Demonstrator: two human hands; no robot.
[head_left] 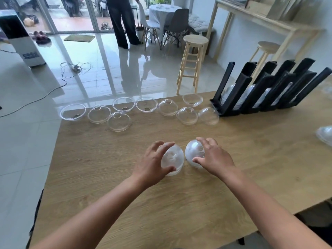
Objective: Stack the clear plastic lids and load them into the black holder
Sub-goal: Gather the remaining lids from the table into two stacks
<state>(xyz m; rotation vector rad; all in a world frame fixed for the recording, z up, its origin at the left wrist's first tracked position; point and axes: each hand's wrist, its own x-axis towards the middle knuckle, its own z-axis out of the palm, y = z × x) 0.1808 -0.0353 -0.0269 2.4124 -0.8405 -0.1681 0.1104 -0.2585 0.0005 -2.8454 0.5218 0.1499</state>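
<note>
Head view. The wooden counter (125, 194) fills the lower part of the view, with both forearms reaching in from the near edge. The left hand (152, 164) grips the left stack of lids (173, 158), fingers curled over its far side and thumb against its near side. The right hand (213, 157) grips the right stack of lids (193, 151) in the same way, fingers over the dome and thumb at the lower rim. The two stacks lie just beside each other near the middle of the counter; whether they touch cannot be told.

Nine loose lids (168, 107) lie singly in a ragged row along the far edge of the counter, some dome up, others rim up. The black holder (269, 90) stands at the far right of the counter, its slanted channels leaning away; clear lids show at the foot of its channels. More clear lids (325, 135) lie at the right border of the view.

Beyond the counter a wooden stool (194, 60) stands on the tiled floor, and a person (124, 22) stands by the glass doors.
</note>
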